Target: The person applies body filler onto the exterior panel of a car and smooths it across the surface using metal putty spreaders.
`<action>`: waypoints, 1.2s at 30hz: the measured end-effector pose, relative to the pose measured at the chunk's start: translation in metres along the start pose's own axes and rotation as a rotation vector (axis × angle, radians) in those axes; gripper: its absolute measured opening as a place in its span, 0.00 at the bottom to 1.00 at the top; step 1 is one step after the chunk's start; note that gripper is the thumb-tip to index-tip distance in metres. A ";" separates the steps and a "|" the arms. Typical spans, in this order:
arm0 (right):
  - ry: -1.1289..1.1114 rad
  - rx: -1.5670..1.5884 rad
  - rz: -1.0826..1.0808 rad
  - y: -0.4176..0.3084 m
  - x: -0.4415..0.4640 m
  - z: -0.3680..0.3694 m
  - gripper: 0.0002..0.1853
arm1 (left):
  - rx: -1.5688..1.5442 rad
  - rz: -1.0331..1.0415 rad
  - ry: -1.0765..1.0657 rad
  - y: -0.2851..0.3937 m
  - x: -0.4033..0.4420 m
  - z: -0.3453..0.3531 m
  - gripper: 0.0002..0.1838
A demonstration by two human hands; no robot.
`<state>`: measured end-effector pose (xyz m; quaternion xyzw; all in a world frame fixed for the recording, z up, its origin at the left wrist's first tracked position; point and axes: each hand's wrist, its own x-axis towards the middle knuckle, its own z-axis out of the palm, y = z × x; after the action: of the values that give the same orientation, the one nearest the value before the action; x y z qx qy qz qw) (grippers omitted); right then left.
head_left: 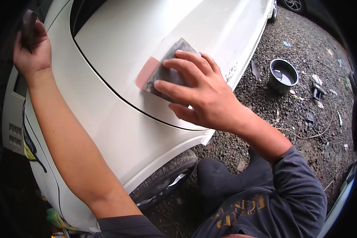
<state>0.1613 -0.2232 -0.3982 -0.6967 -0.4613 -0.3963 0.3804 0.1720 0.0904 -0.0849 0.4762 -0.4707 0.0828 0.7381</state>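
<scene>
My right hand (204,89) presses a worn grey rectangular sheet, which looks like sandpaper (164,77), against the white car's rear side panel (119,51). Its fingers are spread over the sheet. A pink patch (148,72), like body filler, shows beside the sheet's left edge, and part of it may be hidden beneath. Raised at the upper left, my left hand (35,53) is closed around a dark flat piece (28,29) whose exact kind I cannot make out. That hand is held apart from the sheet.
A wheel (166,180) sits below the panel, near my legs. On the gravel (261,109) to the right stands a black bucket (283,73) with liquid in it. Scattered litter and a thin cable (317,135) lie around. Another car's wheel (294,4) shows at the top.
</scene>
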 end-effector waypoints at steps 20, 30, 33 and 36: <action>-0.082 -0.033 0.002 0.015 -0.018 0.006 0.31 | -0.001 -0.076 -0.174 -0.003 -0.001 -0.002 0.23; -0.048 -0.043 -0.025 -0.006 0.012 0.001 0.28 | 0.028 -0.023 -0.128 -0.004 0.000 -0.004 0.22; -0.057 -0.054 -0.030 -0.006 0.017 0.001 0.28 | 0.042 -0.017 -0.055 -0.001 -0.001 -0.003 0.23; -0.039 -0.027 -0.040 -0.004 0.020 0.004 0.27 | 0.040 -0.011 -0.126 -0.002 0.001 -0.007 0.22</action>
<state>0.1633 -0.2113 -0.3814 -0.7000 -0.4771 -0.3965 0.3539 0.1777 0.0947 -0.0863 0.4977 -0.5119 0.0582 0.6977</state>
